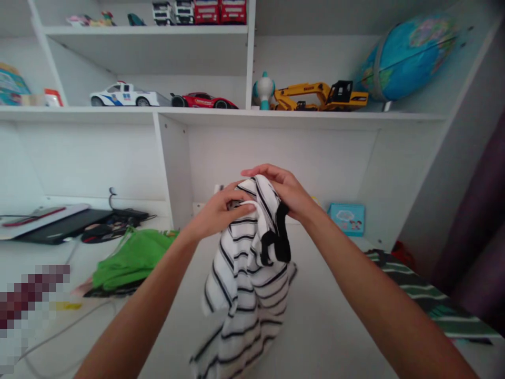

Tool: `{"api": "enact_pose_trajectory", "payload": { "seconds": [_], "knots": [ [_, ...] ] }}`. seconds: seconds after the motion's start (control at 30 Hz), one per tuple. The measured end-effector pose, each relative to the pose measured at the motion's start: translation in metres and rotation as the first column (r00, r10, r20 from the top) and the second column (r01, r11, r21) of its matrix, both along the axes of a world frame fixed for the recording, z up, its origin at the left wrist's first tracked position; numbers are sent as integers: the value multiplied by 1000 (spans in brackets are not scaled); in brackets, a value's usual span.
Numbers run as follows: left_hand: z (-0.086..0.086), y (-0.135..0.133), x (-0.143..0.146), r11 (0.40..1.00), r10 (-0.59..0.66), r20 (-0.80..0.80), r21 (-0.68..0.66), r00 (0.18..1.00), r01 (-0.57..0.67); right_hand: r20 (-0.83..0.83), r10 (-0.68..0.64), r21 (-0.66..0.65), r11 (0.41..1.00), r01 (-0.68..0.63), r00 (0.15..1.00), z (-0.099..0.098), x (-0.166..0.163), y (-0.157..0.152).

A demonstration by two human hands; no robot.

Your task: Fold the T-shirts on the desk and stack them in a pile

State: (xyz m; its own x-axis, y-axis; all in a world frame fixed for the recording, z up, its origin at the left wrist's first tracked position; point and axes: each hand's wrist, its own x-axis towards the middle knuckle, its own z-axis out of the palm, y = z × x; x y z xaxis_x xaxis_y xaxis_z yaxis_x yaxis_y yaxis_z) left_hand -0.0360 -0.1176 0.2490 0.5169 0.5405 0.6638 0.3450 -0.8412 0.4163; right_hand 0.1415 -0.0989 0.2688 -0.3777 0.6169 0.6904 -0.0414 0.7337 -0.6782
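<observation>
White table (335, 316) below toy shelves; frame centre, left hand (221, 210) and right hand (288, 195) both gripping top of striped garment (248, 284), hanging above table; green cloth (130, 258) at left.

Both hands grip the top of a black-and-white striped shirt (246, 279), the left hand (221, 210) and right hand (286, 192) close together, and it hangs over a white desk (335, 326). A folded green cloth (132, 258) lies to the left, and toy cars (163, 97) line the shelf (276, 116) above.
</observation>
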Motion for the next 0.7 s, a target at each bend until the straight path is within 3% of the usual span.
{"api": "enact_pose_trajectory", "payload": {
  "seconds": [0.07, 0.13, 0.17, 0.2, 0.27, 0.33, 0.4, 0.43, 0.5, 0.57, 0.63, 0.7],
  "knots": [
    [-6, 13, 6, 995, 97, 10, 10, 995, -98, 39, -218, 158, 965, 210, 975, 5, -1, -8],
    [-7, 18, 7, 951, 298, 26, 74, 954, -299, 15, -515, 311, 817, 486, 857, 7, 3, -18],
    [-6, 19, 7, 915, 386, 51, 101, 921, -390, 39, -604, 344, 756, 557, 796, 5, 4, -22],
    [-6, 18, 8, 894, 431, 73, 99, 899, -437, 107, -642, 345, 740, 577, 759, 1, 5, -25],
    [-4, 16, 11, 934, 356, 99, -7, 929, -357, 298, -587, 270, 808, 523, 753, -12, 3, -28],
    [-4, 13, 16, 977, 127, 126, -188, 984, -102, 364, -487, 164, 873, 459, 794, -28, -2, -25],
    [-6, 11, 19, 934, -42, 188, -342, 981, 106, 276, -423, 80, 905, 418, 863, -40, -5, -17],
    [-6, 11, 19, 911, -67, 221, -385, 973, 150, 227, -387, 41, 920, 389, 893, -43, -4, -13],
    [-6, 11, 11, 911, -29, 247, -393, 969, 128, 177, -341, 0, 938, 346, 923, -43, 4, -8],
    [-4, 10, -8, 947, 71, 265, -321, 962, 18, 157, -381, 23, 924, 382, 911, -35, 21, -12],
    [0, 7, -34, 964, 207, 304, -227, 930, -140, 77, -540, 116, 840, 531, 838, -24, 47, -26],
    [5, 0, -62, 950, 312, 348, -135, 884, -282, -77, -733, 213, 650, 729, 676, -16, 77, -47]
  ]
}}
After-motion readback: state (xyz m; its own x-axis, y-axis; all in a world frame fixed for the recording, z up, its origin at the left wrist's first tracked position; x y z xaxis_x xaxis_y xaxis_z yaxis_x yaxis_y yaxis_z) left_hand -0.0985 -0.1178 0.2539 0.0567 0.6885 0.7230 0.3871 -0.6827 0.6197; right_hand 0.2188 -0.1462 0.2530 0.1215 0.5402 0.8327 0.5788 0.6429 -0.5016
